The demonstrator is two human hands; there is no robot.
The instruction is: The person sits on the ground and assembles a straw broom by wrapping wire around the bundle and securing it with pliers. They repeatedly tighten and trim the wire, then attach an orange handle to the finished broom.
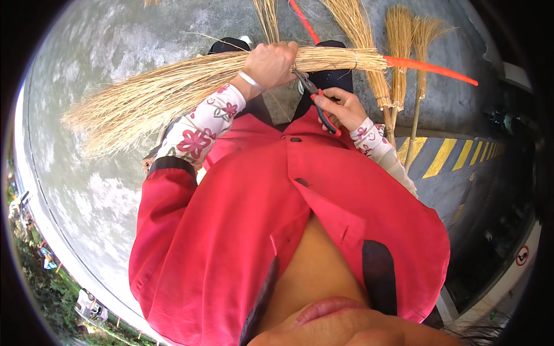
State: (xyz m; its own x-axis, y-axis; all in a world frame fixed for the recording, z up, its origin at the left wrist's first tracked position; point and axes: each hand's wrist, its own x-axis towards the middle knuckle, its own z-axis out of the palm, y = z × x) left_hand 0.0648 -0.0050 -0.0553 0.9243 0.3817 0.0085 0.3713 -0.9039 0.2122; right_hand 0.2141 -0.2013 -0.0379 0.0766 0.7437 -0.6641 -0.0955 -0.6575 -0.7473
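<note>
A straw broom (167,89) lies across my knees, its bristles fanned out to the left and its orange handle (430,64) pointing right. My left hand (270,66) is closed around the bundle near its middle. In my right hand (344,108) is a pair of pliers (326,118) with red and black grips. The metal jaws are at the underside of the bundle, just right of my left hand, by what looks like a thin wire. Whether the jaws grip the wire is too small to tell. Another wire binding (356,58) circles the straw nearer the handle.
Beyond my right knee, several straw brooms (399,55) rest bristles up, with wooden sticks. More straw (266,20) and a red stick (304,22) lie ahead of my knees. The grey concrete floor (86,57) spreads left; yellow and black stripes (441,157) mark an edge at right.
</note>
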